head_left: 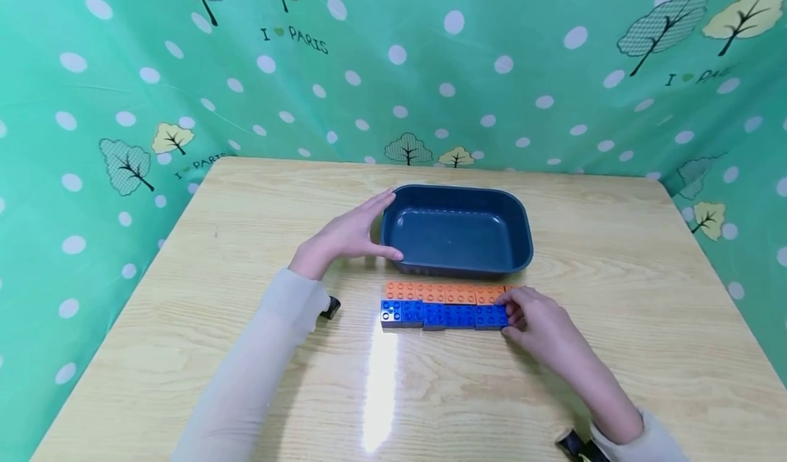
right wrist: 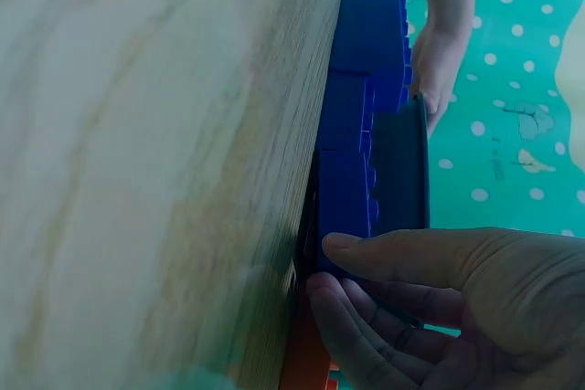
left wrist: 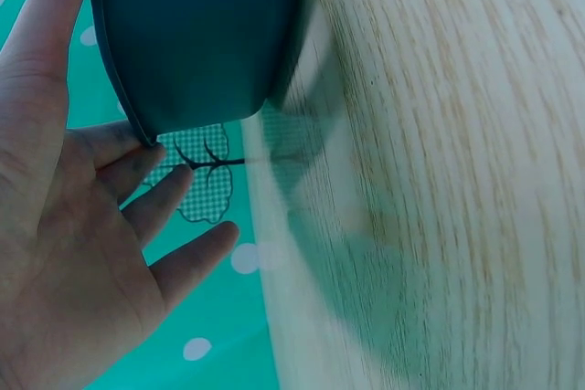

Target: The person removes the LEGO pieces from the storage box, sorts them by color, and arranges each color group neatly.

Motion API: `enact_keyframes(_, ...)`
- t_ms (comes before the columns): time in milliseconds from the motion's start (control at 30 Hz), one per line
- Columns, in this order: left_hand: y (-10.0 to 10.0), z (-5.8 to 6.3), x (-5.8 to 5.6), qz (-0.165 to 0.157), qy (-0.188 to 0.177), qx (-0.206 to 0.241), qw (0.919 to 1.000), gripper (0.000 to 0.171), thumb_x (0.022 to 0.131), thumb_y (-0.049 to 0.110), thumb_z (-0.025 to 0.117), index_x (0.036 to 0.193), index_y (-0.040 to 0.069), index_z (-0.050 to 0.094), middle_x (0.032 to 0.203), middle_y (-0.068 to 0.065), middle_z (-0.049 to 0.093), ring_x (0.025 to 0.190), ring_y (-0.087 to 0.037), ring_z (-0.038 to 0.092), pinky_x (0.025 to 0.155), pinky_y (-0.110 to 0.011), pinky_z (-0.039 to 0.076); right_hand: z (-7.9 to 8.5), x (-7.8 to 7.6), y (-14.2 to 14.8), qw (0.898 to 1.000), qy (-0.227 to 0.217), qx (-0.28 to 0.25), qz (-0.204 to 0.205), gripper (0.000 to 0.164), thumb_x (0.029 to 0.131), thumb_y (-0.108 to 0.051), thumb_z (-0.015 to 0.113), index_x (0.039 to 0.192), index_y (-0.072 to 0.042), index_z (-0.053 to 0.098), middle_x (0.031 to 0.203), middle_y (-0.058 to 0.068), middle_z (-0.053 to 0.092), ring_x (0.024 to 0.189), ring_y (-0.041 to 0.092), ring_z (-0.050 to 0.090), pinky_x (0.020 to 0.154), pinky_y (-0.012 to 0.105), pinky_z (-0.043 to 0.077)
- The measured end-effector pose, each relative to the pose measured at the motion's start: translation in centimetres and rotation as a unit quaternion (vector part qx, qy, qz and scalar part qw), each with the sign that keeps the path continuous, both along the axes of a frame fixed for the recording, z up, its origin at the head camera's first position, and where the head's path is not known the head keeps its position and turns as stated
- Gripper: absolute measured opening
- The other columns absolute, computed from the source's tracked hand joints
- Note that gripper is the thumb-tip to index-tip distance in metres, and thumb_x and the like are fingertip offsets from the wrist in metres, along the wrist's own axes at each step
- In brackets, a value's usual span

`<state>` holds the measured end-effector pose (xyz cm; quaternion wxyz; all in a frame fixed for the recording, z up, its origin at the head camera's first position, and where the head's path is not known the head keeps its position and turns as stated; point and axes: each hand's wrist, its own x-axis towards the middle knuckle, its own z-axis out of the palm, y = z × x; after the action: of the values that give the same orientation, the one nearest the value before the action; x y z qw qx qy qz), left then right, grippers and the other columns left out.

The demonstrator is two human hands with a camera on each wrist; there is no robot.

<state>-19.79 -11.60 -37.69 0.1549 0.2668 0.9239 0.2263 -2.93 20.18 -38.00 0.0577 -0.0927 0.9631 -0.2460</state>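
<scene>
My left hand [head_left: 349, 235] spans the left end of a dark blue plastic bin [head_left: 455, 236], its thumb and fingertips touching the rim. In the left wrist view, its fingers are spread around the bin's corner. My right hand [head_left: 544, 325] pinches the rightmost blue toy brick [head_left: 490, 317], its thumb [right wrist: 393, 258] against the brick's near side. That brick ends a row of several blue bricks [head_left: 433, 315]. Right behind it runs a row of several orange bricks [head_left: 430, 291], whose right end is partly hidden by my right hand.
The wooden table [head_left: 246, 243] carries both brick rows just in front of the bin. A green polka-dot cloth [head_left: 369, 72] hangs round its back and sides. Black straps [head_left: 330, 307] show at both wrists. A bright reflection lies on the tabletop before the bricks.
</scene>
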Motion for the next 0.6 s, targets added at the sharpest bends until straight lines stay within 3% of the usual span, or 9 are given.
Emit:
enact_keyframes(333,0.3,-0.2,0.1,-0.006,-0.004,0.001,1.0000,0.123,0.071,0.070,0.076,0.162,0.024,0.007,0.170,0.003,0.002,0.157,-0.026,0.011,0.123,-0.053,0.027,0.1,0.5,0.2,1.000,-0.018,-0.018,-0.016,0.036,0.077,0.000,0.081,0.110,-0.004,0.066,0.093,0.003,0.068,0.083,0.014,0.066,0.071,0.029,0.058)
enact_keyframes(600,0.4,-0.5,0.2,-0.007,-0.006,-0.007,0.9999,0.124,0.071,0.070,0.076,0.162,0.022,0.007,0.171,0.002,0.002,0.157,-0.025,0.011,0.123,-0.052,0.026,1.8,0.1,1.9,0.998,-0.001,-0.056,-0.023,0.025,0.084,-0.003,0.076,0.107,-0.002,0.068,0.093,0.007,0.073,0.085,0.018,0.070,0.073,0.032,0.062)
